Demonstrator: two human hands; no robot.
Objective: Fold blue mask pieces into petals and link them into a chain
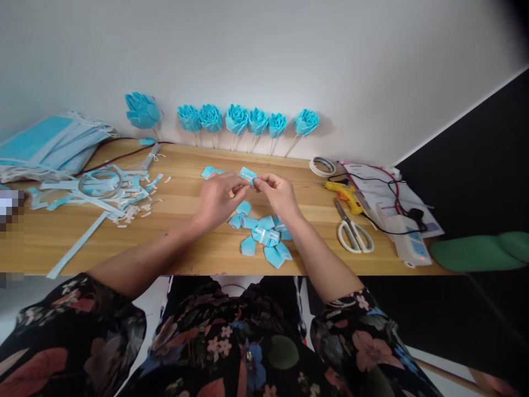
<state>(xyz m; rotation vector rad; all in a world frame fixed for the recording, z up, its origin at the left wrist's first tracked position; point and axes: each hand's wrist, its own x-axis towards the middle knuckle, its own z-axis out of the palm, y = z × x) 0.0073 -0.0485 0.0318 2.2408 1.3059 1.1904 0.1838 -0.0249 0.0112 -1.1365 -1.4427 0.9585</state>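
Over the middle of the wooden table, my left hand and my right hand meet at a small folded blue petal piece with a white strip on it. Fingertips of both hands pinch its lower edge. Below them lies a loose cluster of cut blue petals, some bearing white strips. Another blue petal rests just behind my left hand, partly covered by it. Beyond my hands, several blue fabric flowers on thin sticks lean against the wall.
To the left are a stack of blue face masks, cut strips and a tape roll. On the right lie white-handled scissors, a yellow glue gun, another tape roll, a power strip with cables, and a green bottle.
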